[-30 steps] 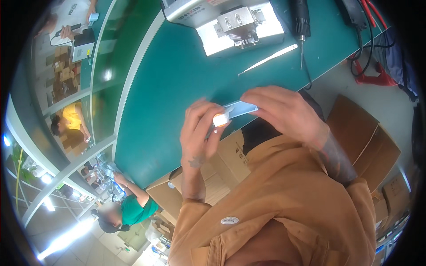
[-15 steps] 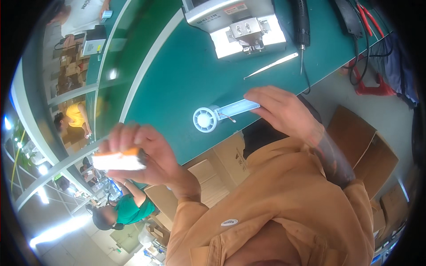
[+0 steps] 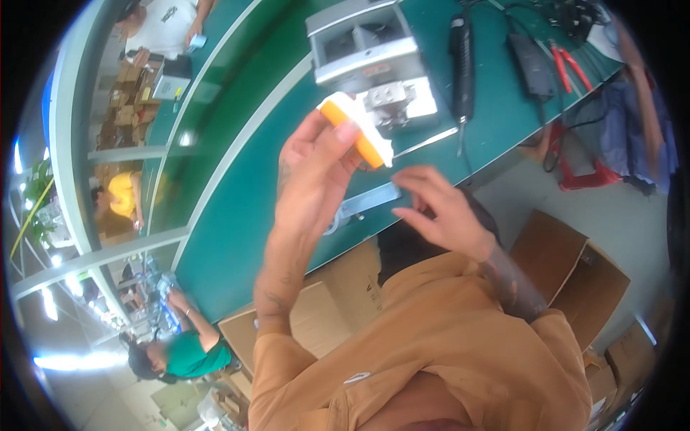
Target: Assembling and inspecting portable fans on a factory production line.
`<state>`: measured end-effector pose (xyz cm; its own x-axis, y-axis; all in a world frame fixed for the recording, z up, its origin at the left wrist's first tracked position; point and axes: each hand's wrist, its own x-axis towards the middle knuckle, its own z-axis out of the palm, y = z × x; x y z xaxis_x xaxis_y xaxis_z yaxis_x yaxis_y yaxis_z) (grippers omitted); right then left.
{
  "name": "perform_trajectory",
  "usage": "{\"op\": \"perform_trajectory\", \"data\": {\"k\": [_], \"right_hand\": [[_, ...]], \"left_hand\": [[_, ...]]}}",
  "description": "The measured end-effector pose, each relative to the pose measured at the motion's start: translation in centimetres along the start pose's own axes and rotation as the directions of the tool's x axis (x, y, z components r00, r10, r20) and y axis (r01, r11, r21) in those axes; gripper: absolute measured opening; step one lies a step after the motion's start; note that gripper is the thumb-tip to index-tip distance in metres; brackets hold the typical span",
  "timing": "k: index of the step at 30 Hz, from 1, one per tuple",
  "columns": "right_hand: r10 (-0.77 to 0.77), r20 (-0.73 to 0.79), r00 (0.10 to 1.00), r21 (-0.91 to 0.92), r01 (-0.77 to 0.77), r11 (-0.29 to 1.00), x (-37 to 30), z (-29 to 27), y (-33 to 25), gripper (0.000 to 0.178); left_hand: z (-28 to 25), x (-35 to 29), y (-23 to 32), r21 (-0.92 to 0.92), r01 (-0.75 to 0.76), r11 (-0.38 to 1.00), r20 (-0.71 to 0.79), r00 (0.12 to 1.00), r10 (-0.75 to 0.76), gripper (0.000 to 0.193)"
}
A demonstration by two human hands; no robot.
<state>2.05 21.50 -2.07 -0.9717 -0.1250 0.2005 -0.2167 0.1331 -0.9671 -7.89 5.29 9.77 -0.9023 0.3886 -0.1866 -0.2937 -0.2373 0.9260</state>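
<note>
My left hand [image 3: 314, 161] is raised over the green bench, its fingers closed around a small white-and-orange bottle [image 3: 359, 136]. The bottle tilts so that its narrow white tip points down to the right, toward my other hand. Below it lies a light-blue handheld fan [image 3: 370, 202] with a long, shallow, open handle. My left hand and wrist partly cover the fan's round head. Just past the handle's right end is my right hand [image 3: 447, 215], thumb and fingers apart with nothing between them.
A grey machine with a metal fixture [image 3: 392, 100] stands at the back. Beside it lie tweezers [image 3: 428, 141], a black electric screwdriver [image 3: 462, 68], a black adapter [image 3: 530, 65] and red-handled pliers [image 3: 568, 68]. Cardboard boxes [image 3: 543, 251] sit below the bench; other people work to the left.
My left hand has swung right and up with the bottle, from the bench's left side to above the fan. My right hand has let go of the fan's handle and spread its fingers.
</note>
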Motion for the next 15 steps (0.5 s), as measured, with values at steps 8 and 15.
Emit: {"op": "perform_trajectory", "data": {"k": [8, 15], "right_hand": [[-0.192, -0.235, 0.953, 0.133, 0.228, 0.965, -1.7, -0.4, -1.9, 0.025], [-0.656, -0.644, 0.394, 0.245, 0.918, 0.310, -2.6, -3.7, -11.4, 0.032]], "left_hand": [[5.8, 9.5, 1.6, 0.138, -0.073, 0.988, 0.171, 0.984, 0.049, 0.041], [12.2, 16.8, 1.0, 0.633, -0.335, 0.698, 0.334, 0.931, 0.145, 0.048]]}}
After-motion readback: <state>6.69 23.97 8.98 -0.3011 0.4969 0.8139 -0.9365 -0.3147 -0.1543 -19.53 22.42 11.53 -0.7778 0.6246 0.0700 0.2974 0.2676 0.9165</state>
